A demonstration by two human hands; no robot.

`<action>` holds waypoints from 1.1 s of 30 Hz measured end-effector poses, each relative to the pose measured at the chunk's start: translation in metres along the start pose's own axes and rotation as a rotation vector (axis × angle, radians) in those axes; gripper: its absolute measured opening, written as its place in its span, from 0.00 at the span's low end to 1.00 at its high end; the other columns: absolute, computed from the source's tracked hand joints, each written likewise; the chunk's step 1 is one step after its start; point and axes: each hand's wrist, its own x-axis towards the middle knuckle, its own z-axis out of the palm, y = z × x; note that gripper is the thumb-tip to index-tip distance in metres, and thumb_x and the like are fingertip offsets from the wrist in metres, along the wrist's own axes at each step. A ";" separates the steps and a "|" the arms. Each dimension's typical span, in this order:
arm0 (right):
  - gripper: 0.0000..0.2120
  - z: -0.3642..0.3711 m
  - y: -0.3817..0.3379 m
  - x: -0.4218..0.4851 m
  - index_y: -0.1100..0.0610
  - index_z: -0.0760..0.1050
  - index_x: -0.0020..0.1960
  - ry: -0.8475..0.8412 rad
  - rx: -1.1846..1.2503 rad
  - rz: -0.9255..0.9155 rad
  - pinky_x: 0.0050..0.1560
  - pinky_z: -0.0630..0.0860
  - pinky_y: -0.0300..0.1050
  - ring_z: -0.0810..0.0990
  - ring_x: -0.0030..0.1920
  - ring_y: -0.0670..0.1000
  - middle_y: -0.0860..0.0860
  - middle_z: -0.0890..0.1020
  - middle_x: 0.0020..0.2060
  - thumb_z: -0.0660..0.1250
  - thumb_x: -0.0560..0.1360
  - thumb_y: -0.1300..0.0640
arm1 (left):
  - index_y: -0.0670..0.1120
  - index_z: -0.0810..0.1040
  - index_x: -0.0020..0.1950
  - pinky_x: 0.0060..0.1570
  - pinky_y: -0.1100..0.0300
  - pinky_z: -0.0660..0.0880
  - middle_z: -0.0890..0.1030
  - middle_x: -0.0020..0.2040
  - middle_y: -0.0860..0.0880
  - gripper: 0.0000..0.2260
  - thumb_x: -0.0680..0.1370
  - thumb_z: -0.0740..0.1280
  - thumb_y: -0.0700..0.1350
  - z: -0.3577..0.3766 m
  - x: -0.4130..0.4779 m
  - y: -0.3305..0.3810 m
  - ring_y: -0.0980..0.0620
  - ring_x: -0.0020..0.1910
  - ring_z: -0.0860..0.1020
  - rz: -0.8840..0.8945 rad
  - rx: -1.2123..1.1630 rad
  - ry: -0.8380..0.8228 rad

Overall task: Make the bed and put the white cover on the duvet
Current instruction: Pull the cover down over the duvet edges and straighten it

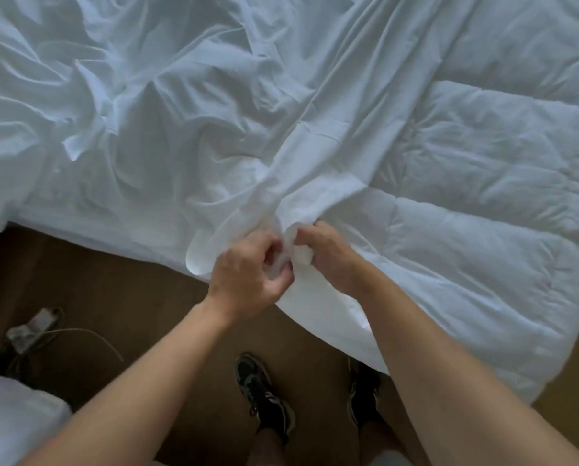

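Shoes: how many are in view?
2. The left shoe is in plain view on the brown floor; the right shoe is beside it, partly hidden by the duvet and the right forearm.

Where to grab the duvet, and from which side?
Probably its near edge, approached from the floor side: the duvet hangs free over the bedside there, while its quilted top lies flat with nothing to pinch. The left hand and right hand grip white fabric at that edge.

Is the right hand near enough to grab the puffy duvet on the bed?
Probably yes: the right hand sits beside the puffy duvet, nothing between them, but it grips the white cover and must let go first.
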 end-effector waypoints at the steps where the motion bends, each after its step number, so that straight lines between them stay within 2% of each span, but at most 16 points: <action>1: 0.06 -0.004 -0.006 0.001 0.59 0.77 0.43 0.015 -0.029 0.041 0.48 0.74 0.53 0.79 0.42 0.52 0.51 0.79 0.38 0.61 0.71 0.64 | 0.44 0.76 0.48 0.36 0.53 0.77 0.76 0.41 0.51 0.13 0.72 0.74 0.50 0.013 -0.011 -0.001 0.52 0.36 0.74 -0.043 0.014 0.054; 5: 0.14 -0.004 -0.031 0.011 0.63 0.80 0.50 0.026 -0.251 0.113 0.57 0.81 0.59 0.83 0.50 0.61 0.59 0.84 0.46 0.60 0.68 0.64 | 0.38 0.74 0.61 0.57 0.49 0.76 0.75 0.56 0.43 0.31 0.69 0.76 0.60 0.051 -0.017 0.010 0.43 0.55 0.75 -0.236 0.066 0.316; 7: 0.11 -0.001 -0.041 0.015 0.60 0.81 0.44 -0.049 -0.543 0.075 0.48 0.83 0.56 0.83 0.45 0.60 0.53 0.85 0.40 0.60 0.73 0.66 | 0.38 0.77 0.61 0.61 0.46 0.75 0.78 0.57 0.42 0.24 0.74 0.73 0.54 0.061 -0.017 0.015 0.42 0.58 0.76 -0.280 0.080 0.429; 9: 0.10 0.001 -0.050 0.019 0.59 0.81 0.41 -0.051 -0.893 -0.025 0.40 0.80 0.49 0.79 0.36 0.52 0.50 0.83 0.34 0.62 0.75 0.61 | 0.40 0.80 0.54 0.54 0.48 0.76 0.81 0.50 0.45 0.08 0.78 0.68 0.42 0.062 -0.015 0.024 0.47 0.52 0.78 -0.354 -0.049 0.562; 11: 0.09 0.001 -0.053 0.026 0.59 0.82 0.43 -0.028 -1.006 -0.142 0.38 0.76 0.44 0.77 0.34 0.47 0.52 0.83 0.36 0.63 0.74 0.58 | 0.42 0.78 0.45 0.41 0.59 0.75 0.79 0.40 0.50 0.07 0.80 0.62 0.37 0.052 -0.010 0.030 0.57 0.40 0.76 -0.499 -0.261 0.659; 13: 0.13 0.003 -0.052 0.036 0.55 0.85 0.49 -0.029 -1.005 -0.229 0.48 0.79 0.43 0.81 0.44 0.46 0.47 0.86 0.44 0.62 0.73 0.60 | 0.46 0.73 0.38 0.35 0.62 0.69 0.74 0.33 0.54 0.12 0.79 0.58 0.37 0.035 0.002 0.021 0.60 0.31 0.71 -0.761 -0.534 0.750; 15: 0.22 0.002 -0.053 0.052 0.51 0.83 0.60 -0.039 -1.116 -0.300 0.59 0.72 0.35 0.79 0.58 0.46 0.43 0.82 0.59 0.61 0.72 0.64 | 0.47 0.70 0.36 0.38 0.57 0.67 0.72 0.33 0.54 0.09 0.76 0.57 0.40 0.017 0.014 0.000 0.57 0.32 0.69 -1.008 -0.792 0.890; 17: 0.27 -0.003 -0.056 0.071 0.47 0.78 0.68 -0.063 -1.286 -0.351 0.65 0.65 0.34 0.72 0.70 0.48 0.45 0.74 0.72 0.63 0.72 0.66 | 0.46 0.71 0.43 0.40 0.56 0.69 0.73 0.38 0.53 0.07 0.73 0.60 0.49 -0.002 0.017 -0.017 0.55 0.36 0.71 -1.038 -0.658 0.943; 19: 0.29 -0.009 -0.060 0.091 0.44 0.75 0.70 -0.154 -1.395 -0.365 0.71 0.63 0.40 0.63 0.77 0.51 0.46 0.63 0.79 0.66 0.73 0.64 | 0.43 0.71 0.55 0.44 0.57 0.70 0.74 0.48 0.49 0.21 0.74 0.68 0.58 -0.009 0.012 -0.026 0.51 0.44 0.74 -0.836 -0.220 0.900; 20: 0.29 -0.010 -0.060 0.100 0.43 0.75 0.71 -0.207 -1.423 -0.390 0.71 0.65 0.44 0.64 0.77 0.54 0.46 0.62 0.79 0.67 0.73 0.63 | 0.41 0.72 0.57 0.47 0.55 0.70 0.74 0.51 0.45 0.25 0.72 0.72 0.59 -0.009 0.010 -0.027 0.47 0.48 0.74 -0.708 0.029 0.890; 22: 0.26 -0.007 -0.059 0.114 0.44 0.77 0.69 -0.285 -1.463 -0.462 0.68 0.72 0.49 0.73 0.70 0.59 0.45 0.68 0.76 0.70 0.74 0.61 | 0.41 0.77 0.51 0.49 0.51 0.69 0.75 0.51 0.41 0.22 0.70 0.75 0.57 0.001 0.009 -0.015 0.42 0.48 0.74 -0.502 0.345 0.864; 24: 0.22 -0.002 -0.058 0.123 0.45 0.80 0.66 -0.304 -1.485 -0.504 0.61 0.75 0.51 0.79 0.62 0.60 0.47 0.76 0.70 0.72 0.73 0.58 | 0.42 0.78 0.45 0.45 0.50 0.71 0.77 0.44 0.44 0.19 0.71 0.74 0.58 0.022 0.012 0.000 0.44 0.42 0.75 -0.371 0.342 0.717; 26: 0.20 -0.001 -0.057 0.131 0.45 0.82 0.63 -0.303 -1.501 -0.488 0.58 0.77 0.52 0.80 0.59 0.58 0.47 0.80 0.65 0.73 0.71 0.54 | 0.44 0.76 0.49 0.47 0.53 0.72 0.77 0.46 0.47 0.23 0.72 0.72 0.64 0.042 0.018 0.010 0.48 0.44 0.75 -0.569 0.120 0.548; 29: 0.16 -0.004 -0.056 0.132 0.50 0.84 0.56 -0.129 -1.436 -0.376 0.58 0.75 0.48 0.80 0.56 0.54 0.48 0.82 0.59 0.77 0.70 0.48 | 0.44 0.73 0.59 0.49 0.57 0.68 0.75 0.58 0.47 0.23 0.74 0.71 0.60 0.053 0.040 -0.005 0.46 0.57 0.75 -1.085 -0.334 0.576; 31: 0.14 -0.008 -0.048 0.124 0.55 0.81 0.44 0.125 -1.340 -0.415 0.46 0.71 0.45 0.78 0.45 0.53 0.50 0.80 0.44 0.77 0.71 0.45 | 0.43 0.72 0.64 0.54 0.56 0.68 0.74 0.63 0.44 0.20 0.78 0.69 0.52 0.053 0.051 -0.020 0.43 0.62 0.74 -1.151 -0.349 0.632; 33: 0.22 -0.022 -0.038 0.113 0.56 0.74 0.35 0.295 -1.371 -0.317 0.38 0.64 0.46 0.76 0.38 0.54 0.49 0.75 0.32 0.72 0.74 0.40 | 0.41 0.74 0.66 0.62 0.54 0.69 0.76 0.64 0.42 0.17 0.79 0.66 0.46 0.049 0.058 -0.030 0.42 0.64 0.74 -1.130 -0.307 0.669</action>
